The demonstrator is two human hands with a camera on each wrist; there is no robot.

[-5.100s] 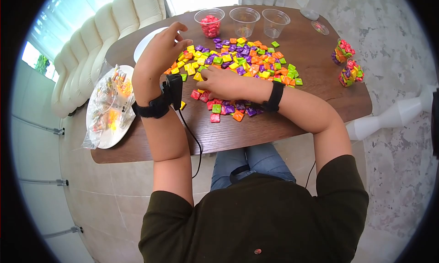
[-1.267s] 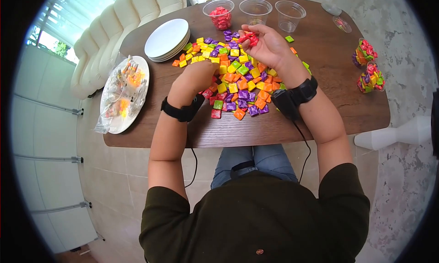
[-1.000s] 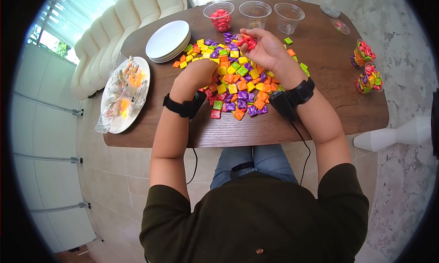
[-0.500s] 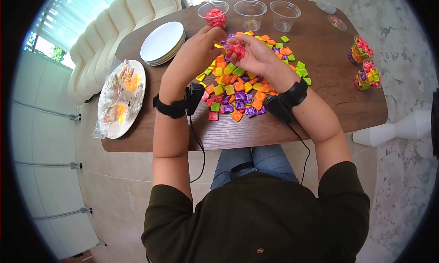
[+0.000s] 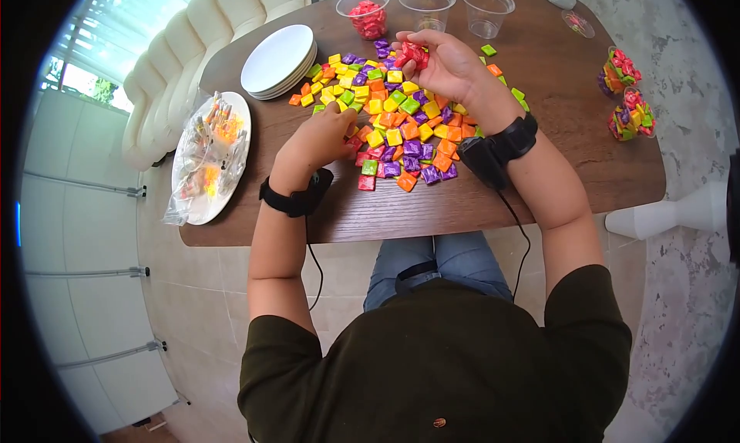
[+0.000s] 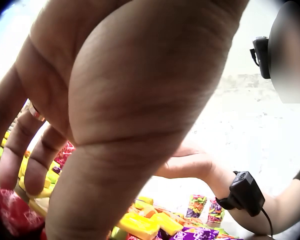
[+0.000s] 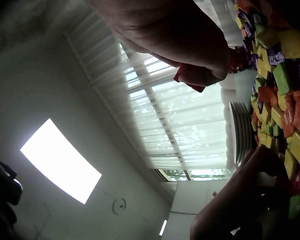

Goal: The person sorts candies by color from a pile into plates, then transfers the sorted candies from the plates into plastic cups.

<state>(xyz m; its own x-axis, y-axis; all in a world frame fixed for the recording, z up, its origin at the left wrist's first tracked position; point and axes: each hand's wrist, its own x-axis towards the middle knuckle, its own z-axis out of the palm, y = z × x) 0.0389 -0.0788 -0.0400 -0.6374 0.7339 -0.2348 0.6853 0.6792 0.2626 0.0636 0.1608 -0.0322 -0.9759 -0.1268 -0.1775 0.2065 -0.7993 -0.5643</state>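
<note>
Palm up above the pile, my right hand (image 5: pixel 455 69) cradles several red wrapped candies (image 5: pixel 412 55) in its curled fingers. Red wrapping also shows under that hand (image 7: pixel 175 35) in the right wrist view. My left hand (image 5: pixel 316 138) is low at the left edge of the colorful candy pile (image 5: pixel 408 138), beside some red pieces. Seen from the left wrist, the fingers of this hand (image 6: pixel 135 75) are spread and loosely bent, pointing down around a red candy (image 6: pixel 15 212); no grip on it is visible.
Behind the pile stand a cup with red candies (image 5: pixel 368 19) and two clear cups (image 5: pixel 425 19) (image 5: pixel 486 23). Stacked white plates (image 5: pixel 277 57) and an oval plate with bagged items (image 5: pixel 202 204) lie at the left. Two filled cups (image 5: pixel 620 69) (image 5: pixel 632 119) stand far right.
From beside the right hand, my left hand has moved down and left to the edge of the pile. My right hand still holds the red candies, slightly farther right.
</note>
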